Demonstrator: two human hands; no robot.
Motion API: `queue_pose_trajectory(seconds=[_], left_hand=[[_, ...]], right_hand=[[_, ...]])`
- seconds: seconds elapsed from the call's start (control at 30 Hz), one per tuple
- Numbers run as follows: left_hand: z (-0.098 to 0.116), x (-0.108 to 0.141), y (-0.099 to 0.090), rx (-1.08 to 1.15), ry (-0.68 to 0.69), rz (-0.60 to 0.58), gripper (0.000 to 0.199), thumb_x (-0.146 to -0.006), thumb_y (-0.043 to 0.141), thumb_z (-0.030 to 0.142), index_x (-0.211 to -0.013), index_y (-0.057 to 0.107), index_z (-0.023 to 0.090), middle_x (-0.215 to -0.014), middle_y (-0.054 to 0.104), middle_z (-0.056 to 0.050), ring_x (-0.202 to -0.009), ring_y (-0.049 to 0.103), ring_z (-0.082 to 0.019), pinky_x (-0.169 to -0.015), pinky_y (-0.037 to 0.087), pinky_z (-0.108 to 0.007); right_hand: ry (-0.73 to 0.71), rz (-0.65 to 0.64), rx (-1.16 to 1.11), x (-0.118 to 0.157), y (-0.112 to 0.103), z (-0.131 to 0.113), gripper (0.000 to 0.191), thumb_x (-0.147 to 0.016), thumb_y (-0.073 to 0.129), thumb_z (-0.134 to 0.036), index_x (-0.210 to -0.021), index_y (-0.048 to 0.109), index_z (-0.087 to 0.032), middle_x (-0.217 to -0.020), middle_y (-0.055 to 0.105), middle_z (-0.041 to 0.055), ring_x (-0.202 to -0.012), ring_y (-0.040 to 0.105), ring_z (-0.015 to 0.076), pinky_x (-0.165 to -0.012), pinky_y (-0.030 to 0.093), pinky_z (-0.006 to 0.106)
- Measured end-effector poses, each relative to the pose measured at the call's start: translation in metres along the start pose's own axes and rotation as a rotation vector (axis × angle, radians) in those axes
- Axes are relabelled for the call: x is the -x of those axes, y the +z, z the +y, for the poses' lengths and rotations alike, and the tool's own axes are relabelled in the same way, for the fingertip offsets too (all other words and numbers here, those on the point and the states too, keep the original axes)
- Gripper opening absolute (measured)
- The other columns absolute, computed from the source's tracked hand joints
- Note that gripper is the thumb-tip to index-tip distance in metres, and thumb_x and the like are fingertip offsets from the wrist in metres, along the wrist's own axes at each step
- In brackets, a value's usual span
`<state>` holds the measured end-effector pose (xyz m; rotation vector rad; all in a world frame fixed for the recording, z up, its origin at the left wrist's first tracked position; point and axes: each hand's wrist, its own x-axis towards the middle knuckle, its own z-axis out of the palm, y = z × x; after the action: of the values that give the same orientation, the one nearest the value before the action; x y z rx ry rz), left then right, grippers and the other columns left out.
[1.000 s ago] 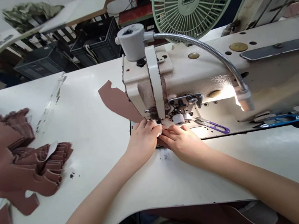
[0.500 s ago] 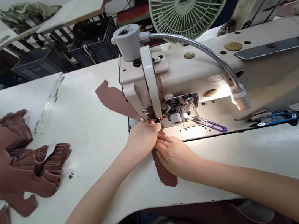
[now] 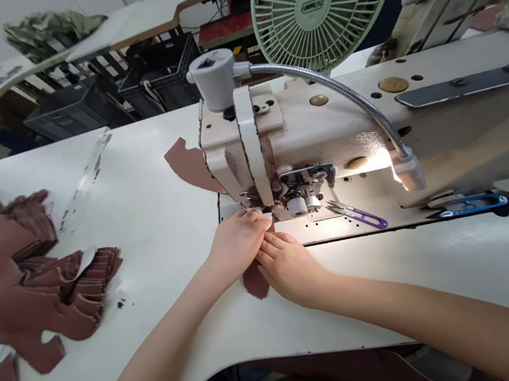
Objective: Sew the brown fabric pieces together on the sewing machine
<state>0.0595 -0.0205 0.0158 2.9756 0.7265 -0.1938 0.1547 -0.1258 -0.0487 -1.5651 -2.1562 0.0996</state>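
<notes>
Hands (image 3: 239, 242) (image 3: 291, 269) on brown cut piece (image 3: 255, 282)

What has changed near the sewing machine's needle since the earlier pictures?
The right hand moved back toward the person, and the brown piece now shows below the hands, with less of it behind the machine. The left hand stayed beside the presser foot. The stacked brown pieces and purple-handled snips stayed as they were.
</notes>
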Motion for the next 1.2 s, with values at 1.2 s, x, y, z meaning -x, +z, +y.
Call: queue_pose_trajectory(seconds=[1.2], left_hand=[[-0.031, -0.013, 0.020, 0.175, 0.073, 0.147, 0.023, -0.085, 0.048, 0.008, -0.087, 0.068, 0.018, -0.085, 0.068, -0.002, -0.088, 0.059, -0.017, -0.084, 0.039, -0.029]], right_hand=[[0.035, -0.157, 0.136, -0.027, 0.010, 0.006, 0.051, -0.093, 0.048, -0.047, -0.117, 0.059, -0.004, -0.121, 0.061, 0.0195, -0.121, 0.048, 0.0331, -0.106, 0.032, 0.047]])
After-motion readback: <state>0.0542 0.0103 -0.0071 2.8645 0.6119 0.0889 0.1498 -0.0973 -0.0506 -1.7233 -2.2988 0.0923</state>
